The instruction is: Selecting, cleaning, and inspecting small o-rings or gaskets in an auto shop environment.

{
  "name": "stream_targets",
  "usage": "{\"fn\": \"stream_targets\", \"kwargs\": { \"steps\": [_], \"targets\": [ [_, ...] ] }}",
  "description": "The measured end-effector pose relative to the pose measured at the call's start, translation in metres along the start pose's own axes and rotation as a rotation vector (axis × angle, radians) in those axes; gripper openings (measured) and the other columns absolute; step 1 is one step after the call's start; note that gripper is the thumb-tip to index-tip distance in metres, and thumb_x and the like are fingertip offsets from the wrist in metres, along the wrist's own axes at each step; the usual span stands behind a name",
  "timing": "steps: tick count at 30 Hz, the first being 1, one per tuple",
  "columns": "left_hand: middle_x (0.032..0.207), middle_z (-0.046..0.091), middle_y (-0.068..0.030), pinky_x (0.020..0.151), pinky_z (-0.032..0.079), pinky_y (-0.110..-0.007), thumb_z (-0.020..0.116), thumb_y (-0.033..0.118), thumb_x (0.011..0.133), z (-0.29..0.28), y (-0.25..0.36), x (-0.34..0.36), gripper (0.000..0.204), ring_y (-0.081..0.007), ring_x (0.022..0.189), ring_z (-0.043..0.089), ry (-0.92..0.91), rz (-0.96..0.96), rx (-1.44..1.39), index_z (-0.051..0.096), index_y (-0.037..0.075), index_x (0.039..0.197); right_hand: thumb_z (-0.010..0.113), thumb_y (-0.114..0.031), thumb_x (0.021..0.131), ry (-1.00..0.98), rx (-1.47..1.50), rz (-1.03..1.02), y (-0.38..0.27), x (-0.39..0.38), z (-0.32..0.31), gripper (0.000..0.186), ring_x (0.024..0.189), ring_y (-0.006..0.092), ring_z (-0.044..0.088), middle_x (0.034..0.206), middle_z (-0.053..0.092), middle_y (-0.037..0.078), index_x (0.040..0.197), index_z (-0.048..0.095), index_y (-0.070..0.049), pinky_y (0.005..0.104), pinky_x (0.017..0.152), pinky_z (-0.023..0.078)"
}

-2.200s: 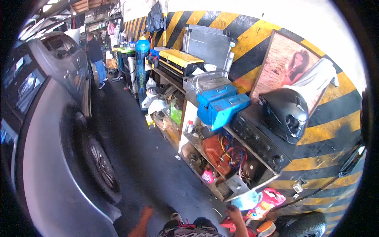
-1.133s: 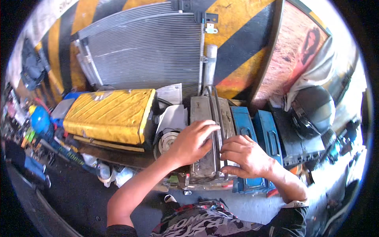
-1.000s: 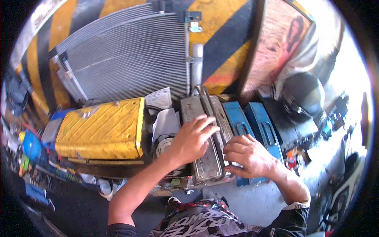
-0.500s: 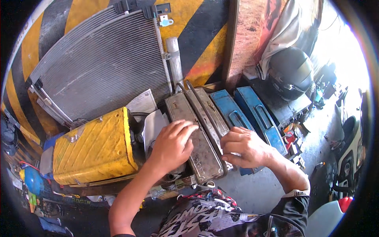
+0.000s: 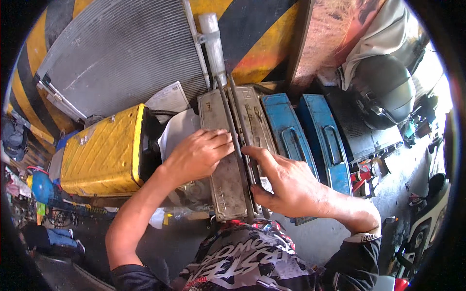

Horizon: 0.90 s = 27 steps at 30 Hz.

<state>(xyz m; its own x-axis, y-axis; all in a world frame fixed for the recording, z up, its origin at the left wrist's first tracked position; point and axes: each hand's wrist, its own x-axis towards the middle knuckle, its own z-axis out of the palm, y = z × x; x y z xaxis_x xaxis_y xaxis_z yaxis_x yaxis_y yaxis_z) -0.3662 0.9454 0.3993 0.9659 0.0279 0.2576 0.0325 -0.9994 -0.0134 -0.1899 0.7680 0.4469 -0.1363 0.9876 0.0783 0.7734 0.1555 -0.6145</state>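
A worn grey metal toolbox (image 5: 225, 194) stands before me, its lid in two long halves, with two dark handle bars running lengthwise along its middle. My left hand (image 5: 199, 153) lies over the left lid half, fingers bent together, their tips at the left bar (image 5: 236, 140). From the other side my right hand (image 5: 291, 186) reaches the right bar (image 5: 232, 94); its index finger and thumb are hooked at the bar, a little apart from each other. The undersides of the fingers are hidden. The lid halves are down.
Two blue metal boxes (image 5: 286, 121) with handles stand at the right, beside a black case and a dark helmet (image 5: 383, 89). At the left lies a dented yellow container (image 5: 102, 150). A large finned radiator panel (image 5: 126, 53) leans on the striped wall behind, near papers (image 5: 170, 99).
Both hands have come from hovering above the toolbox to its handle bars, the right hand moving left. The view has shifted, and the toolbox sits nearer my body.
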Motion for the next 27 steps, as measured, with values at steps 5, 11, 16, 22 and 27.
{"fn": "stream_targets", "kwargs": {
  "steps": [5,11,16,22,27],
  "targets": [
    [0.112,0.06,-0.0054,0.09,0.043,-0.038,0.059,-0.002,0.071,-0.034,-0.002,-0.018,0.045,-0.0238,0.103,0.057,-0.063,-0.101,0.247,0.06,0.012,0.114,0.07,-0.019,0.073,0.025,-0.107,0.0,0.004,-0.002,-0.013,0.06,0.084,0.0411,0.063,0.091,0.062,0.022,0.122,0.039,-0.003,0.0488,0.072,0.05],
    [0.127,0.058,-0.0043,0.085,0.043,-0.036,0.059,-0.006,0.071,-0.045,0.018,-0.068,0.059,-0.0225,0.106,0.057,-0.044,-0.33,0.153,0.053,0.012,0.127,0.06,-0.008,0.068,0.17,-0.132,0.106,0.016,-0.019,-0.033,0.048,0.079,0.0421,0.063,0.084,0.063,0.023,0.114,0.048,-0.005,0.0474,0.07,0.049],
    [0.129,0.057,-0.0083,0.094,0.045,-0.04,0.057,-0.005,0.072,-0.04,0.022,-0.082,0.053,-0.0294,0.109,0.057,0.098,-0.417,0.03,0.057,0.007,0.123,0.056,-0.005,0.068,0.209,-0.095,0.227,0.022,-0.028,-0.025,0.045,0.087,0.0422,0.063,0.091,0.064,0.022,0.113,0.052,-0.004,0.0451,0.074,0.049],
    [0.119,0.061,-0.0143,0.094,0.046,-0.042,0.06,-0.002,0.072,-0.035,0.05,-0.085,0.039,-0.0327,0.109,0.058,0.353,-0.357,-0.332,0.064,0.003,0.11,0.051,-0.002,0.071,0.227,-0.028,0.42,0.006,-0.035,-0.024,0.045,0.084,0.033,0.066,0.093,0.064,0.022,0.116,0.057,-0.004,0.0376,0.073,0.051],
    [0.116,0.063,-0.0099,0.09,0.047,-0.041,0.062,0.001,0.073,-0.025,0.055,-0.106,0.037,-0.0301,0.107,0.059,0.385,-0.352,-0.417,0.065,0.007,0.11,0.052,-0.002,0.069,0.328,-0.132,0.431,0.024,-0.03,-0.017,0.041,0.082,0.0265,0.065,0.101,0.066,0.016,0.109,0.064,-0.003,0.0348,0.074,0.051]
  ]
}}
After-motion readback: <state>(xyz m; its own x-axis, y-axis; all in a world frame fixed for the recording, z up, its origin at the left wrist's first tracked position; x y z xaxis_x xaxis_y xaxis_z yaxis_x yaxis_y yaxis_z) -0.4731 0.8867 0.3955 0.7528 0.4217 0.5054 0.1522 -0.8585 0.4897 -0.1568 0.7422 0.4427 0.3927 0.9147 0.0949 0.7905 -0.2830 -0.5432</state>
